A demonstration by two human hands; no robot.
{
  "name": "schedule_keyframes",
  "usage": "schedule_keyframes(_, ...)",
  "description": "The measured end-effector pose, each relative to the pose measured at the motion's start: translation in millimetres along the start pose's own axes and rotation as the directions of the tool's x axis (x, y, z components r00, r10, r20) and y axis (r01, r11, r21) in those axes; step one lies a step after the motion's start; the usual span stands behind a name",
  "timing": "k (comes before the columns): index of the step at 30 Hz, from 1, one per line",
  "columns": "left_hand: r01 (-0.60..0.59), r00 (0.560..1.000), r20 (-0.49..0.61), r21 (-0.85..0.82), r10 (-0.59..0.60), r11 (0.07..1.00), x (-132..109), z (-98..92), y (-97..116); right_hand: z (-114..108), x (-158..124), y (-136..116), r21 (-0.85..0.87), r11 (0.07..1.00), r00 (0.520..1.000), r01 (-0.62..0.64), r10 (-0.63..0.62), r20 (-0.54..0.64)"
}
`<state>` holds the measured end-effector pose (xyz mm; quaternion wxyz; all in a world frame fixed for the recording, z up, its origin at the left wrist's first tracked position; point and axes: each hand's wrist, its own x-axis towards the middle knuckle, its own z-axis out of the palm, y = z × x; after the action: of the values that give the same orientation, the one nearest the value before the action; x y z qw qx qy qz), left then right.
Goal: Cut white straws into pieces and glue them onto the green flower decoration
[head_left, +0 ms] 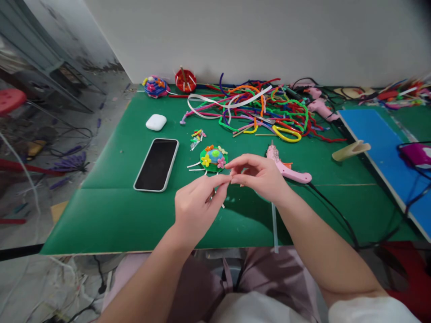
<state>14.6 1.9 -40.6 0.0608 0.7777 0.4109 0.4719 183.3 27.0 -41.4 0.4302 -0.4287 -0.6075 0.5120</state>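
My left hand (198, 204) and my right hand (259, 175) meet fingertip to fingertip over the table, both in a pinch. Whatever lies between the fingers is too small to make out. Just behind them sits a small round pipe-cleaner craft (215, 154) with a green base, a blue dome and little orange, yellow and pink flowers. White strips stick out from it; my fingers hide part of its near side. To the right, a pink glue gun (286, 170) lies by my right wrist, and a clear glue stick (275, 229) lies below my right forearm.
A phone (157, 164) and white earbud case (156, 122) lie left. Short colored pieces (198, 138) lie behind the craft. Tangled pipe cleaners (249, 103) and yellow-handled scissors (286, 133) fill the back. Two round crafts (155, 86) stand back left; a blue board (380, 157) lies right.
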Motion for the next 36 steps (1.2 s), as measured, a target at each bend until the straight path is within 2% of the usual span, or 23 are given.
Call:
schedule_keyframes(18, 0.072, 0.997, -0.035, 0.011, -0.072, 0.997, 1.5, -0.6, 2.4, 0.0, 0.5, 0.0, -0.019, 1.0, 1.0, -0.006, 0.006, -0.017)
schedule_keyframes(22, 0.106, 0.994, -0.005, 0.026, -0.105, 0.994, 0.6, 1.8, -0.4, -3.3, 1.3, 1.5, -0.042, 0.999, 0.992, 0.017, -0.022, -0.124)
schedule_keyframes(26, 0.175, 0.98, 0.089, 0.02, -0.176, 0.984, -0.8, 7.0, -5.2, -7.6, 3.7, 4.0, -0.005, 0.999, 0.96, 0.051, -0.051, -0.276)
schedule_keyframes(29, 0.203, 0.95, 0.232, 0.046, -0.208, 0.978, -2.0, 11.1, -9.1, -9.6, 5.2, 5.0, 0.02, 0.998, 0.956, 0.06, -0.051, -0.289)
schedule_keyframes(33, 0.228, 0.837, 0.48, 0.129, -0.262, 0.965, -3.0, 13.9, -11.2, -11.4, 5.9, 5.2, -0.018, 1.0, 0.957, 0.022, -0.027, -0.288)
schedule_keyframes(35, 0.253, 0.797, 0.532, 0.138, -0.287, 0.958, -3.0, 14.2, -11.4, -12.9, 6.3, 5.5, -0.059, 0.998, 0.934, -0.006, -0.015, -0.357)
schedule_keyframes(36, 0.269, 0.796, 0.528, 0.132, -0.298, 0.954, -2.9, 14.2, -11.5, -13.8, 6.8, 5.9, -0.069, 0.997, 0.923, -0.025, -0.004, -0.385)
